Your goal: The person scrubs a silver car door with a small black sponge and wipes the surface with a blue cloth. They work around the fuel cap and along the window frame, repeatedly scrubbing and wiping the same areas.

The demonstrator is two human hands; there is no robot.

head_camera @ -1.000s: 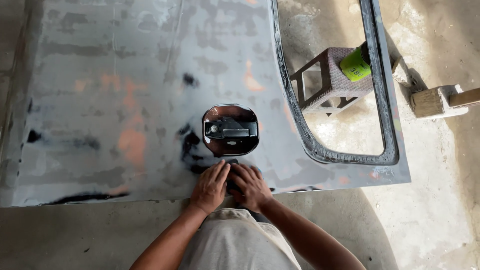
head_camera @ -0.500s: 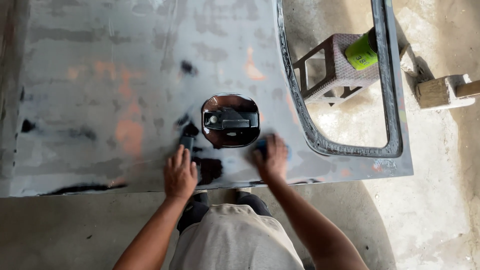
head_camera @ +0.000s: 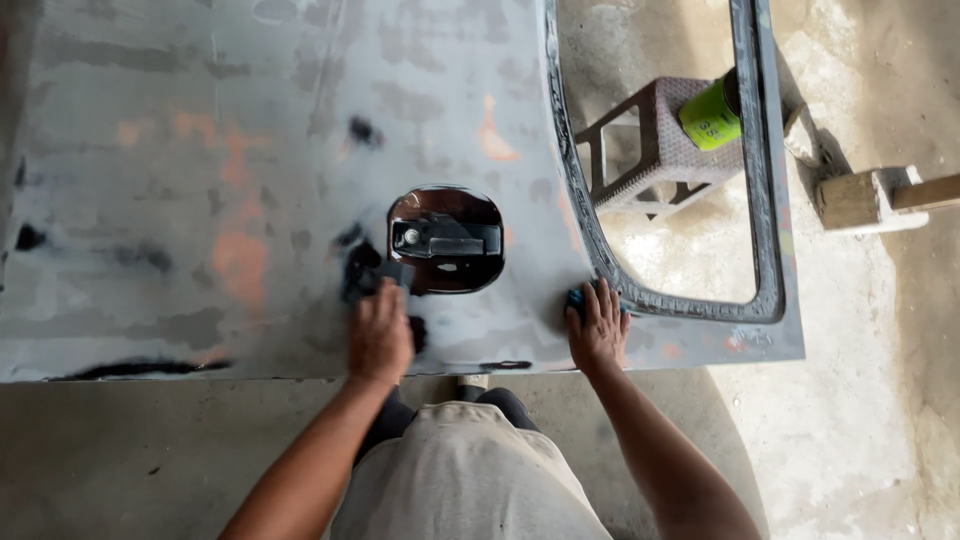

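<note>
Work piece: a grey car door (head_camera: 250, 150) lies flat on the concrete floor (head_camera: 120, 460), outer skin up, with the window frame (head_camera: 755, 200) at the right.
Surface state: most of the skin is dull grey and matt; orange patches (head_camera: 240, 255) and black spots (head_camera: 365, 130) show through in places.
Done, as judged: the broad panel area looks rubbed down to an even matt finish.
Left, as judged: dark paint remains around the handle recess (head_camera: 445, 240), in a black streak (head_camera: 140, 368) along the near edge, and on the window frame.
Work zone: the dark area just left of and below the handle recess.
Left hand (head_camera: 380, 335): palm down on the panel, fingers curled together over a small dark pad (head_camera: 392, 272), pressing it against the skin just beside the recess.
Left arm: extends forward from the body, wrist straight, forearm over the near edge of the door.
Right hand (head_camera: 598, 330): flat on the panel near the lower corner of the window frame, fingers spread narrow, resting on a small blue piece (head_camera: 576, 296); whether it grips the piece cannot be told.
Right arm: reaches forward and outward, elbow bent, appears to brace the body.
Surroundings: a woven brown stool (head_camera: 650, 150) with a green can (head_camera: 710, 115) shows through the window opening; a wooden block (head_camera: 860, 200) lies on the floor to the right.
</note>
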